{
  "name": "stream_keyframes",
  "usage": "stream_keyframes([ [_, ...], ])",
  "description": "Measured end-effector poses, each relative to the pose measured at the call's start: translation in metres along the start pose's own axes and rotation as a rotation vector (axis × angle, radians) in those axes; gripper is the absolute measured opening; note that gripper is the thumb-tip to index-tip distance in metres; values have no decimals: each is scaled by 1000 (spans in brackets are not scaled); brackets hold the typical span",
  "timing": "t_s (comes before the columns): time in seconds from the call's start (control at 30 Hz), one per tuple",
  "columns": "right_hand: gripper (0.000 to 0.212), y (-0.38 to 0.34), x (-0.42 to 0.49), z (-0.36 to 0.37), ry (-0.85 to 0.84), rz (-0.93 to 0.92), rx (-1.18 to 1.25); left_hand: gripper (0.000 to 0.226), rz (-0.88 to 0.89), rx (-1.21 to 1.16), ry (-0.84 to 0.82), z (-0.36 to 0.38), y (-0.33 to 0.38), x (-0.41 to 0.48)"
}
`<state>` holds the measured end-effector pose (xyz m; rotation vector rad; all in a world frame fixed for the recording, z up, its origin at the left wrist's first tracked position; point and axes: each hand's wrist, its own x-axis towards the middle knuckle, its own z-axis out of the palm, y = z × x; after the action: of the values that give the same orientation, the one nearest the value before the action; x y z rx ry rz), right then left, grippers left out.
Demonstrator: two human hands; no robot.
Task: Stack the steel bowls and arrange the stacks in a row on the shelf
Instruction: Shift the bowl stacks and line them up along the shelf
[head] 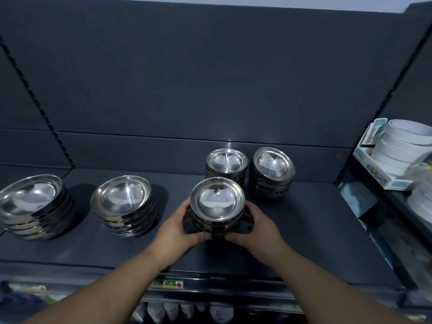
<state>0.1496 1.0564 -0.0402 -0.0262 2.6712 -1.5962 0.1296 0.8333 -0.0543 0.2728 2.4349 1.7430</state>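
We clasp a small stack of round shiny steel bowls (217,202) from both sides, left hand (180,226) and right hand (254,226) curled round its lower bowls, near the front of the dark grey shelf (315,230). Our fingers hide its base, so we cannot tell whether it rests there. Just behind stand a second small stack (226,163) and a third small stack (273,170). To the left sit a wider stack (122,197) and a leftmost stack (32,197), cut off by the frame edge.
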Motion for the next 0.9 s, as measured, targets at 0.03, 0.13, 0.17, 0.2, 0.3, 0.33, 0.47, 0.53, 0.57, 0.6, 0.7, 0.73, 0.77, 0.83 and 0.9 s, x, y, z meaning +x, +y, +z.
stream_keyframes([
  [0.03,96,-2,0,-2,0,-7,-1,103,4,-1,7,-1,1,-1],
  [0.13,103,-7,2,-7,26,-20,35,109,17,14,33,-3,7,-1],
  [0.17,101,-9,3,-8,34,-27,46,108,19,18,41,-4,8,-1],
  [0.2,96,-9,4,-9,40,-39,49,106,23,25,47,-5,9,0],
  [0.3,84,-10,4,-9,52,-64,58,105,35,49,59,-6,9,2],
  [0.33,83,-10,4,-8,55,-68,67,104,38,55,67,-6,9,2],
  [0.47,82,-9,3,-7,55,-76,84,102,56,76,96,-7,11,1],
  [0.53,81,-7,3,-6,55,-74,81,103,61,74,100,-7,10,1],
  [0.57,80,-6,3,-5,53,-71,78,102,64,73,98,-8,10,1],
  [0.6,80,-4,3,-5,51,-68,82,102,67,71,94,-8,10,1],
  [0.7,84,0,4,-3,37,-58,102,100,69,40,70,-6,10,1],
  [0.73,87,1,4,-2,29,-55,101,100,66,27,61,-6,9,2],
  [0.77,89,1,5,-1,22,-54,99,99,64,20,56,-6,9,2],
  [0.83,92,3,7,1,20,-49,91,99,61,21,52,-6,7,3],
  [0.9,92,3,8,1,28,-56,78,98,59,34,56,-6,6,3],
])
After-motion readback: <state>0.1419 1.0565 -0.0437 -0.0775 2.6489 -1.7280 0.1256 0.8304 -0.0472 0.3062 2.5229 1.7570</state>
